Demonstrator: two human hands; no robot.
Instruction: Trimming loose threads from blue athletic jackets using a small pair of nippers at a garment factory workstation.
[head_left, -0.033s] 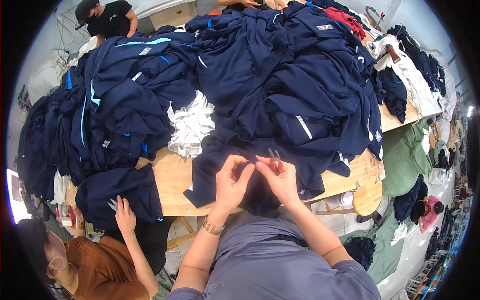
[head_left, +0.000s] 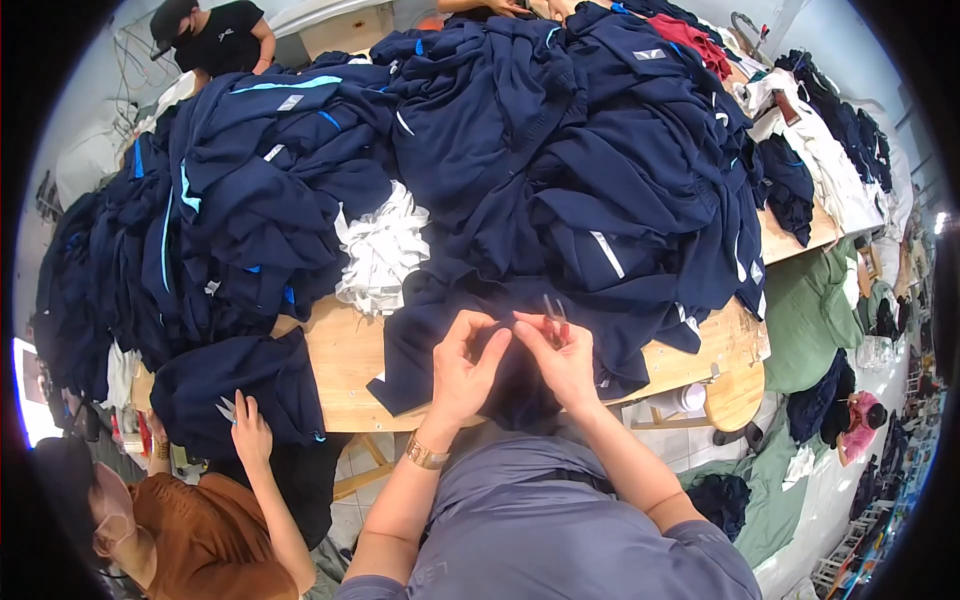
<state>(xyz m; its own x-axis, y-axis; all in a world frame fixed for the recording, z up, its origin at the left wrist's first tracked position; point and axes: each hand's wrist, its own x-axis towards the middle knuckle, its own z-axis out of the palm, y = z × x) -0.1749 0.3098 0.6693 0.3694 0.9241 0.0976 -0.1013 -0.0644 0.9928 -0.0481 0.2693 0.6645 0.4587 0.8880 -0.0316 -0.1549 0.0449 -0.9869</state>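
My left hand (head_left: 468, 368), with a watch (head_left: 427, 454) on its wrist, is closed, thumb and forefinger pinching at the navy garment (head_left: 420, 340) before me. Close beside it, my right hand (head_left: 560, 368) is closed too. Small thread snips (head_left: 557, 318) with red on them are tucked in its fingers, blades pointing away from me. Its thumb and forefinger tips almost meet those of my left hand over the dark cloth. Whatever lies exactly between the fingertips is too small to make out. The garment spreads across the table edge and down between my wrists.
Heaped navy garments (head_left: 640, 190) with white and light blue trim cover most of the wooden table (head_left: 345, 350). A bundle of white strips (head_left: 385, 250) lies left of centre. At my left, a co-worker's hand (head_left: 252, 432) holds scissors (head_left: 226, 409). A stool (head_left: 735, 397) stands at right.
Almost nothing differs; the snips in my right hand have tilted very slightly, while both hands stay in place over the navy garment.
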